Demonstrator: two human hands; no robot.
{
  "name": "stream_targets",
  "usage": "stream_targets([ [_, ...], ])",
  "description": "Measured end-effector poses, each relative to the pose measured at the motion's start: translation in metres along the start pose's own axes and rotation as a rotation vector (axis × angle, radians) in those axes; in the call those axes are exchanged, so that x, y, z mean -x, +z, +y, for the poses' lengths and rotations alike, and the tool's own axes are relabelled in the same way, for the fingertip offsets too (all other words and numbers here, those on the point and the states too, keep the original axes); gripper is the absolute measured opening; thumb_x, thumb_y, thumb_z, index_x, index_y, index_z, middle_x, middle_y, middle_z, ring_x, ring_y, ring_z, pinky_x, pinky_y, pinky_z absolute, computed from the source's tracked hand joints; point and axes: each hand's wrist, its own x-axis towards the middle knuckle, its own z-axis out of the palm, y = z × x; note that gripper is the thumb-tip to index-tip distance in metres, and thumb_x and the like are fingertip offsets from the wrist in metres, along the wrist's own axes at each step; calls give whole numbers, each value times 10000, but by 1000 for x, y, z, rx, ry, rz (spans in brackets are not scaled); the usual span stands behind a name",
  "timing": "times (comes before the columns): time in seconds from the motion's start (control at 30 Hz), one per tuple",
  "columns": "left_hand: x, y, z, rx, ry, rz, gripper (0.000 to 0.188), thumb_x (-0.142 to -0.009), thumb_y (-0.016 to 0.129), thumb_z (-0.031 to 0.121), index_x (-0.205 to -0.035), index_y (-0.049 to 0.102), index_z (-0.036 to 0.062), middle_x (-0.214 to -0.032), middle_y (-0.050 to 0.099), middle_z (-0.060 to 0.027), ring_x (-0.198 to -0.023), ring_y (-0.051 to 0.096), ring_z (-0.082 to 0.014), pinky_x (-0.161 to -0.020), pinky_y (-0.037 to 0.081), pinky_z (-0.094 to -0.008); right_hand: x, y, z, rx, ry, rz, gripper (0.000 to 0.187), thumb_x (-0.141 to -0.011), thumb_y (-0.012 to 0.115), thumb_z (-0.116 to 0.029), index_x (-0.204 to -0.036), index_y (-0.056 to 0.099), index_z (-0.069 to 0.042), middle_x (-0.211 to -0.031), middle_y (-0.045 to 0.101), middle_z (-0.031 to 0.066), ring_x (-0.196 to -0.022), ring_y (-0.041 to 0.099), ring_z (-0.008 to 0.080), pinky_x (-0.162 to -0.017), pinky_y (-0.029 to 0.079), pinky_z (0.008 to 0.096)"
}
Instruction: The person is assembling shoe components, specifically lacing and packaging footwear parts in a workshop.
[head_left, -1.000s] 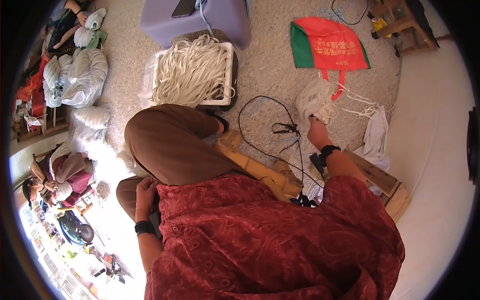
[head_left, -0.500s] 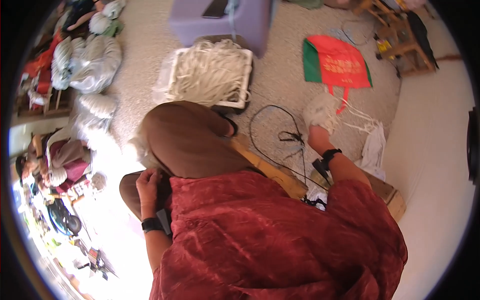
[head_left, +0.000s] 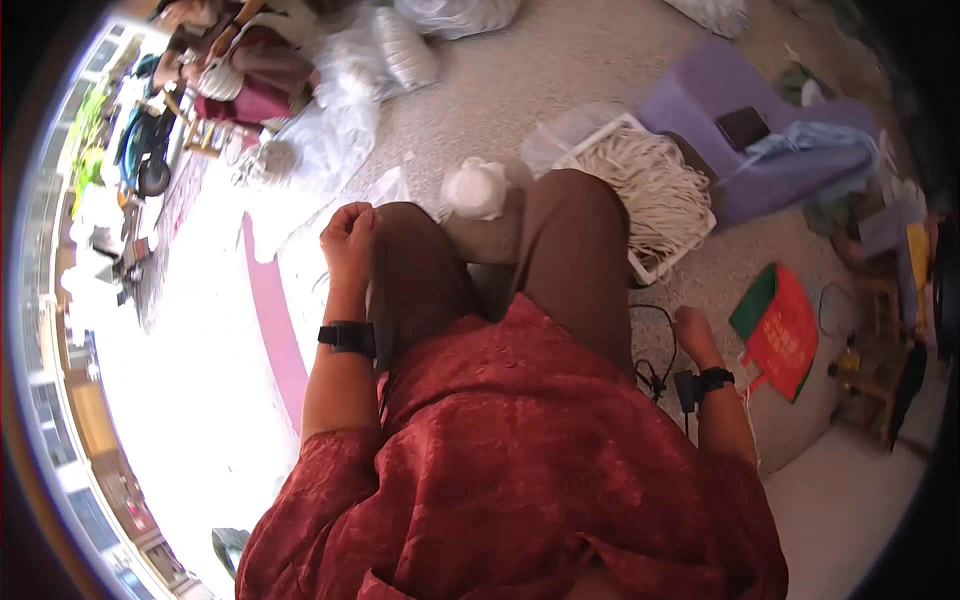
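My left hand (head_left: 350, 240) is raised beside my left knee, its fingers curled into a loose fist with nothing showing in them. Low on the other side, my right hand (head_left: 697, 335) hangs outside my right thigh with its fingers bent inward, also with nothing visible in it. Beyond and between my knees, a rounded white object (head_left: 478, 190) sits on a grey-brown block; its kind is unclear. Past my right knee stands a white crate (head_left: 650, 268) heaped with off-white cord (head_left: 645, 185). Nearest my right hand lies a black cable (head_left: 655, 350).
A purple plastic seat (head_left: 690, 110) bears a dark phone (head_left: 743, 128) and a blue cloth. On the right floor lies a red and green bag (head_left: 785, 335), near a wooden stool (head_left: 875, 370). Another person (head_left: 265, 75) sits at upper left among plastic-wrapped white bundles (head_left: 405, 50).
My right hand has let go of the white cord bundle and come back beside my thigh. My view has turned left, so the crate, seat and bag appear farther right. My left hand stays curled.
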Motion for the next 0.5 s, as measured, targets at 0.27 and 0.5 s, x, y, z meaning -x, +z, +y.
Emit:
stream_targets([
  [0.27, 41, -114, -115, 122, -444, 433, 86, -820, 595, 48, -897, 608, 12, -781, 632, -63, -681, 621, -140, -596, 498, -237, -60, -81, -130, -447, -159, 131, 189, -794, 564, -44, -958, 578, 47, -876, 621, 179, -818, 606, 284, -733, 460, 349],
  [0.5, 141, -180, -217, 234, -703, 728, 111, -767, 573, -8, -877, 587, -11, -722, 599, -58, -613, 597, -139, -522, 488, -229, -73, -104, -203, -170, -377, 386, 153, -793, 509, 1, -928, 571, 39, -797, 607, 151, -751, 604, 217, -699, 456, 306],
])
